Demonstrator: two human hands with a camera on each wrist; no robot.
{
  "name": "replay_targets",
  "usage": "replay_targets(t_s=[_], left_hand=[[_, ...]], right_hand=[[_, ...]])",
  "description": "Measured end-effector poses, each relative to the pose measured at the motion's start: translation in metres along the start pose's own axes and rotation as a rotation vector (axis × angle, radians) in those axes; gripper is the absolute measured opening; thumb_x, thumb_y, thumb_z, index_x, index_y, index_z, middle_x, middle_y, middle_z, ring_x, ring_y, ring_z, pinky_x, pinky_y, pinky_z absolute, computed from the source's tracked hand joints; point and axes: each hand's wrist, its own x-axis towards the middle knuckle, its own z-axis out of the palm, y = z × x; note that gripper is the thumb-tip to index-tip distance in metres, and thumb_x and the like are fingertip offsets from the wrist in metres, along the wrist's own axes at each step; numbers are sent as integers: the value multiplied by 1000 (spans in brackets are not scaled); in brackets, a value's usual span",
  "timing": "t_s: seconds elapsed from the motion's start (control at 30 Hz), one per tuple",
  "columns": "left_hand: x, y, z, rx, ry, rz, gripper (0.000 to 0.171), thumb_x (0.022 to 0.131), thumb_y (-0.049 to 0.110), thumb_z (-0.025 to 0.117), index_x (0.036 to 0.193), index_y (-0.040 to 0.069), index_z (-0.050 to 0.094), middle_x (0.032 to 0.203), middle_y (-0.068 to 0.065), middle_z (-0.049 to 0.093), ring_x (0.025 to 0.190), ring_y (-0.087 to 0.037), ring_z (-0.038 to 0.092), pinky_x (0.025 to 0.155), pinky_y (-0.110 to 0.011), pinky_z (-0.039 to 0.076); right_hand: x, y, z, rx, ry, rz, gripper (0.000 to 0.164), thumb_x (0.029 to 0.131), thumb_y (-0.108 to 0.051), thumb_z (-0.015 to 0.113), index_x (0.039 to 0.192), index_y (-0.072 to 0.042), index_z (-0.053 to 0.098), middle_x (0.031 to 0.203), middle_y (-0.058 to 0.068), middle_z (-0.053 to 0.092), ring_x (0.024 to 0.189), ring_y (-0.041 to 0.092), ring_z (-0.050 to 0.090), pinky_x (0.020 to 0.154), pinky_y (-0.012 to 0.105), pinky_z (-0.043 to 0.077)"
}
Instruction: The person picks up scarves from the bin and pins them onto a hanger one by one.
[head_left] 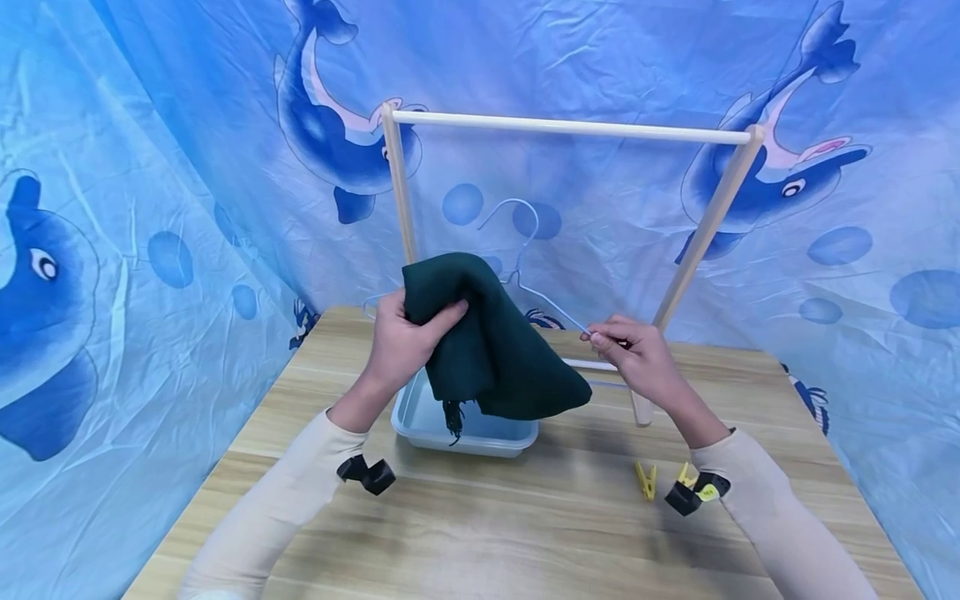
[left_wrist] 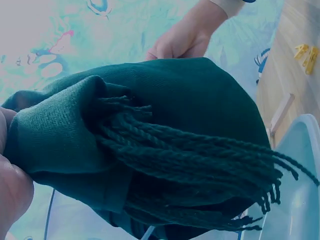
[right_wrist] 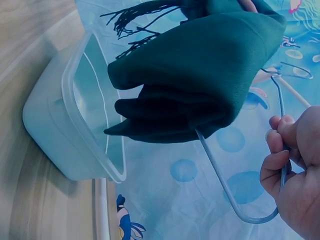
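A dark green fringed scarf (head_left: 517, 358) hangs in folds around a pale wire hanger (head_left: 551, 298), whose hook points up. My left hand (head_left: 408, 333) pinches the scarf at its upper left, thumb in front and the other fingers behind the cloth. In the right wrist view the lower bar of the hanger runs into the folds of the scarf (right_wrist: 200, 75). My right hand (head_left: 630, 350) grips the hanger near its right corner, fingers curled round the wire. Twisted tassels (left_wrist: 185, 145) dangle from the scarf, facing the left wrist camera.
A light blue plastic basin (head_left: 465, 446) sits on the wooden table (head_left: 480, 533) beneath the scarf. Behind it stands a rack with a white top rail (head_left: 570, 127) and wooden legs. Two yellow clothespins (head_left: 647, 482) lie near my right wrist. A blue dolphin-print curtain (head_left: 615, 50) encloses the table.
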Motion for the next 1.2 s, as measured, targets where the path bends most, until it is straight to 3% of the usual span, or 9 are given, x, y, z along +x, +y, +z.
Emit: replay_targets(t_s=[0.1, 0.27, 0.47, 0.6, 0.77, 0.97, 1.07, 1.2], left_hand=[[-2, 0, -1, 5, -10, -9, 20, 92, 3, 72, 111, -3, 70, 104, -2, 74, 92, -24, 69, 82, -35, 58], [-3, 3, -2, 20, -7, -36, 17, 93, 7, 73, 107, -1, 71, 101, -2, 74, 89, -26, 69, 77, -36, 59], [1, 9, 4, 16, 62, -102, 24, 96, 27, 73, 97, 3, 72, 91, -4, 72, 84, -28, 69, 70, -36, 58], [3, 12, 9, -3, 90, -106, 23, 98, 24, 71, 95, 1, 72, 86, -4, 72, 78, -27, 69, 66, -35, 57], [6, 11, 14, -44, 76, -54, 15, 96, 11, 71, 101, -3, 73, 90, -1, 74, 81, -24, 69, 70, -34, 57], [15, 12, 18, -99, -1, 79, 16, 95, 0, 69, 110, -6, 71, 100, 2, 76, 93, -22, 70, 87, -36, 57], [19, 10, 19, -93, -42, 149, 18, 96, 3, 70, 109, -9, 70, 101, 5, 76, 93, -20, 70, 89, -37, 57], [20, 8, 18, -66, -68, 163, 21, 96, 10, 72, 108, -8, 71, 100, 6, 75, 91, -20, 70, 86, -36, 57]], right_hand=[[1, -2, -1, -14, -10, 17, 17, 96, 12, 60, 103, 8, 76, 79, 2, 60, 67, 9, 48, 53, 20, 41], [3, -5, -3, -3, -16, 23, 17, 97, 11, 60, 103, 8, 76, 78, 10, 60, 67, 9, 49, 53, 20, 41], [4, -6, -1, 2, -19, 9, 17, 97, 11, 60, 104, 9, 75, 78, 13, 59, 67, 9, 50, 54, 19, 42], [4, -7, 0, 5, -14, 5, 18, 97, 11, 60, 104, 7, 76, 78, 13, 60, 67, 9, 51, 53, 20, 42], [7, -10, 2, -13, -26, 24, 17, 97, 9, 61, 103, 4, 77, 78, 10, 61, 66, 10, 51, 53, 20, 43], [9, -11, 7, -12, -68, 61, 17, 99, 6, 60, 103, 4, 77, 79, 9, 61, 64, 11, 51, 53, 21, 44], [10, -11, 12, 4, -98, 77, 18, 100, 4, 60, 104, 3, 77, 80, 8, 60, 64, 13, 51, 54, 22, 45], [9, -12, 14, 49, -109, 97, 18, 101, 3, 58, 104, 4, 76, 79, 6, 57, 63, 13, 50, 53, 22, 44]])
